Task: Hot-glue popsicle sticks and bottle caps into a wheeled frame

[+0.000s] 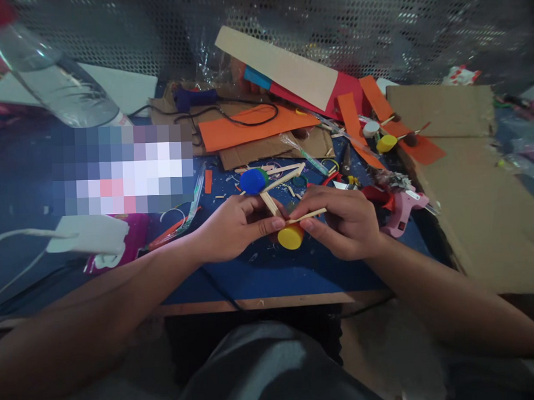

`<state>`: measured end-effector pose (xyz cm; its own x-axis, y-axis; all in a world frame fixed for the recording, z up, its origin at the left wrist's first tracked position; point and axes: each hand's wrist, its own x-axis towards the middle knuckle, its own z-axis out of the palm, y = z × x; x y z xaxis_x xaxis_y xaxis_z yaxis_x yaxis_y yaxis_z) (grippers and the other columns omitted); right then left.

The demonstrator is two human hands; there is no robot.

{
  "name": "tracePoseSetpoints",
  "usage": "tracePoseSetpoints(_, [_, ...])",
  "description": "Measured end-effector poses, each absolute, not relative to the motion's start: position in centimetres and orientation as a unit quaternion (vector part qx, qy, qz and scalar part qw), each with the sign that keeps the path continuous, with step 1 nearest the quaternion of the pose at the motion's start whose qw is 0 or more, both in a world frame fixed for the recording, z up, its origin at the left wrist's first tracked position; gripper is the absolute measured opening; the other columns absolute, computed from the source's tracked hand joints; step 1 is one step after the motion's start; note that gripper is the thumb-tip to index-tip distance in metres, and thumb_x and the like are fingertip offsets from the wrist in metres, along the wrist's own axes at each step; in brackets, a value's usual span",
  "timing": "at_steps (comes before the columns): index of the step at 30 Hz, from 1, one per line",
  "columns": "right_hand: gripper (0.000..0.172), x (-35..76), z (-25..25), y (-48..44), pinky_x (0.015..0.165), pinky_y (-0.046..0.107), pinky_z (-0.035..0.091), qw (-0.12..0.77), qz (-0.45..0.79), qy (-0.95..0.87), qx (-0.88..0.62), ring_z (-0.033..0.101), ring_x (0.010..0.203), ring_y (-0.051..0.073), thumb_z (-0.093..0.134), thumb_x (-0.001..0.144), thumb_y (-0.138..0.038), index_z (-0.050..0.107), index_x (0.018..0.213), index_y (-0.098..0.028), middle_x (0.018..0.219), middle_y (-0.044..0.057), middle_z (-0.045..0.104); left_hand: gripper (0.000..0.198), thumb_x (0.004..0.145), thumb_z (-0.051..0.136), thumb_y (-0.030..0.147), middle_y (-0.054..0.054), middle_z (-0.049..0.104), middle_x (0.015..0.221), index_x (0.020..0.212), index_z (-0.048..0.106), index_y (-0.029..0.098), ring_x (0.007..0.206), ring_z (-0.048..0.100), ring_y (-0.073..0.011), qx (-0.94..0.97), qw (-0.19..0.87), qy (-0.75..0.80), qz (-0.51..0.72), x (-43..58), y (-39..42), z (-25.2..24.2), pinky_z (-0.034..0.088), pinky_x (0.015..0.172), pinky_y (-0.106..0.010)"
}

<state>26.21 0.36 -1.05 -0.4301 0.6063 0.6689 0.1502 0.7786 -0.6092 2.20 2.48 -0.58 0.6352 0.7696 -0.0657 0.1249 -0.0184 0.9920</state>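
The left hand is curled, its thumb and forefinger pinching the lower end of a small frame of flat wooden sticks. The frame rises up and away to a round blue plastic bottle cap at its far end. The right hand meets it from the other side, thumb and forefinger closed on a thin wooden stick that points toward the left thumb tip. A round yellow plastic bottle cap sits just below the 2 sets of fingertips, between them (whether it is fixed to the sticks is hard to tell in this dim view). All of this is held over the blue table top. Just beside the right hand lies a pink plastic glue gun; farther back is a long orange paper strip, and to the right a brown cardboard sheet
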Motion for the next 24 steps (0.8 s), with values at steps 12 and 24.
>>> tracePoseSetpoints(12, [0.011,26.30,-0.94,0.34,0.074,0.026,0.058,0.462,0.275,-0.813,-0.224,0.073,0.080,0.016,0.072,0.101,-0.019,0.078,0.107,-0.014,0.091,0.009,0.081,0.043,0.089,0.086,0.054,-0.004,0.076,0.091,0.092,0.069,0.015,0.085,0.071,-0.0174,0.661,0.625,0.320,0.264,2.31,2.33,-0.32,0.061,0.080,-0.027])
tracePoseSetpoints(24, [0.011,26.40,-0.84,0.30,0.074,0.026,0.057,0.443,0.312,-0.814,-0.208,0.072,0.079,0.015,0.071,0.102,-0.022,0.077,0.107,-0.014,0.089,0.008,0.078,0.037,0.086,0.091,0.046,-0.001,0.073,0.088,0.095,0.072,0.015,0.083,0.068,-0.0152,0.647,0.646,0.311,0.261,2.22,2.31,-0.38,0.057,0.079,-0.025])
